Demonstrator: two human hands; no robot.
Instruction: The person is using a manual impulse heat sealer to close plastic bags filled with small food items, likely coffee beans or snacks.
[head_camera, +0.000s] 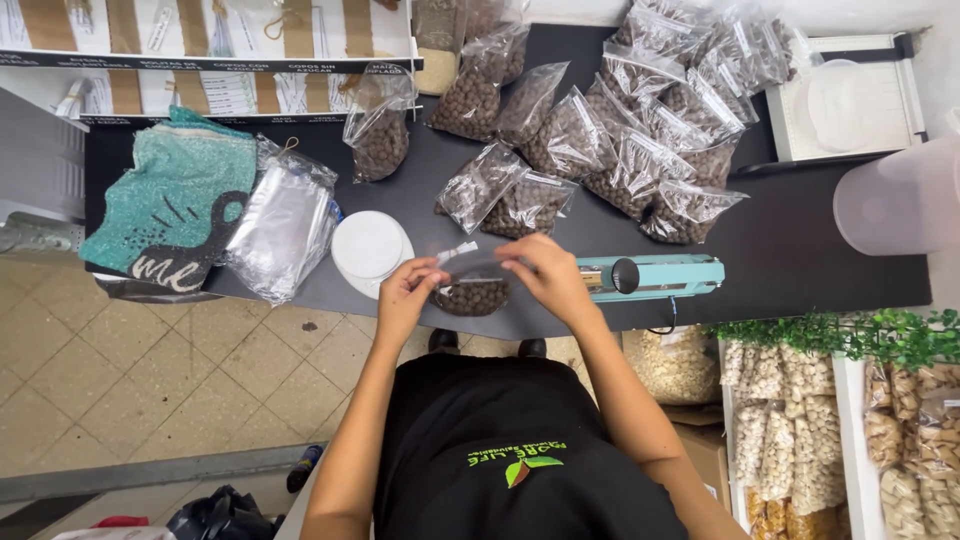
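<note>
1. The person wears a black top (520, 450), plain and dark across the chest and shoulders.
2. A small emblem (518, 462) sits on the front of the top: bright green lettering with a leaf shape in green and orange beneath it.
3. The arms are bare from the shoulder down; no sleeves reach the forearms.
4. The left hand (405, 300) and right hand (553, 280) are bare, with no gloves; no rings, watch or bracelets can be made out.

A small food shop's packing counter: a dark worktop (820, 250) heaped with sealed bags of brown balls (650, 130), a teal heat sealer (650, 277) at centre, shelved snack packs (800, 420) lower right.
</note>
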